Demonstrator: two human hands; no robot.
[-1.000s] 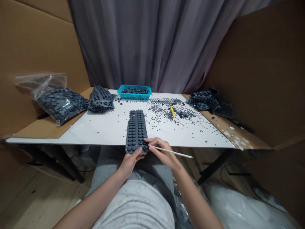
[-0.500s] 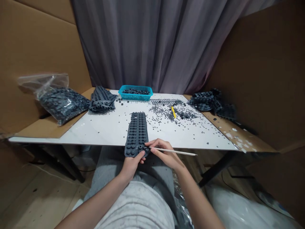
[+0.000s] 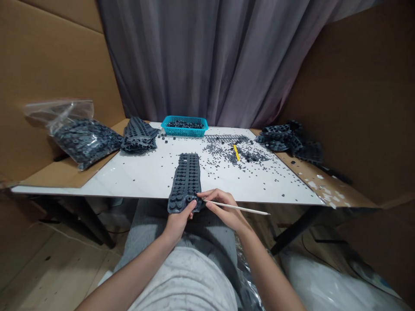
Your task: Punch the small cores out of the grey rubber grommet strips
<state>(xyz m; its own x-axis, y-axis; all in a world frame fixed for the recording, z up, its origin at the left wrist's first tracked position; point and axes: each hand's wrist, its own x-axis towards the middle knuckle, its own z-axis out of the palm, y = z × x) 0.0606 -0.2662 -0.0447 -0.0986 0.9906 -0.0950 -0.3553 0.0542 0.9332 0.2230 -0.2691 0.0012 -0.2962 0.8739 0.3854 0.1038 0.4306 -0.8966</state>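
Observation:
A dark grey rubber sheet (image 3: 184, 177) with rows of round raised parts slopes over the table's front edge. My left hand (image 3: 180, 218) grips its near right corner, thumb on top and fingers beneath. A thin white stick (image 3: 243, 208) lies in my right hand (image 3: 223, 207), its far end pointing right. The fingertips of that hand are pinched at the sheet's right edge, beside the left thumb. Whatever small part sits under those fingertips is hidden.
A blue basket (image 3: 184, 131) of small dark parts stands at the back. Stacked sheets (image 3: 138, 136) and a filled plastic bag (image 3: 86, 140) are at left. Small dark bits (image 3: 220, 155) and a yellow tool (image 3: 236, 153) lie right of centre. Perforated scraps (image 3: 279, 137) are piled at right.
The sheet's near end has shifted slightly left. My left thumb has moved up a little over its corner. The white stick's outer end has dipped slightly.

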